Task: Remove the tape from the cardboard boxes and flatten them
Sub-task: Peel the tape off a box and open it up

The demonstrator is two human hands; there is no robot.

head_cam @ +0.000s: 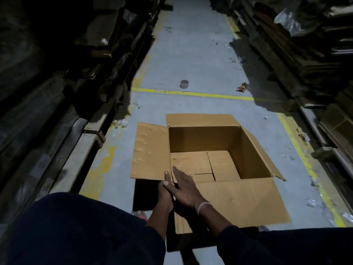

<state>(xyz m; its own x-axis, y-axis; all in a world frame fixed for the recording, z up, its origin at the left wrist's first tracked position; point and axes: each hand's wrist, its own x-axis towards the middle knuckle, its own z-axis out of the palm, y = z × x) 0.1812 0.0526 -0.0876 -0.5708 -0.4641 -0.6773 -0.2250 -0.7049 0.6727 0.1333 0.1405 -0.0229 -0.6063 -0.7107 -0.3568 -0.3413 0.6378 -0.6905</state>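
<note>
box [246, 150]: open, top up, on the floor [191, 60] in the aisle, right in front of the person; four top flaps splayed out.
bottom: inner flaps meet at a seam; can't tell from here if tape is on the underside.
left hand [165, 185]: at the near-left corner, thumb up against the corner edge where the left flap [150, 150] meets the near flap [238, 201]; looks like it grips the edge, fingers hidden, so hold is not certain.
right hand [186, 186]: fingers straight, lying over the same corner and reaching into the box; pressing or touching, grasping nothing.
step, my read: about to work the corner or start collapsing the box.
risk 1: flattening with the bottom taped, panels buckle or tear instead of folding.
risk 2: both hands on one corner, the far side is free, so the box may slide or swing on the smooth floor.
risk 3: cardboard edge at the corner can cut the thumb if it slips.
risk 4: poor light, thin clear tape is easy to miss.
scraps [120, 123]: clear crumpled bits beside the box, slip hazard underfoot.
roll [184, 84]: well apart, beyond the yellow line [191, 93], no issue.
</note>
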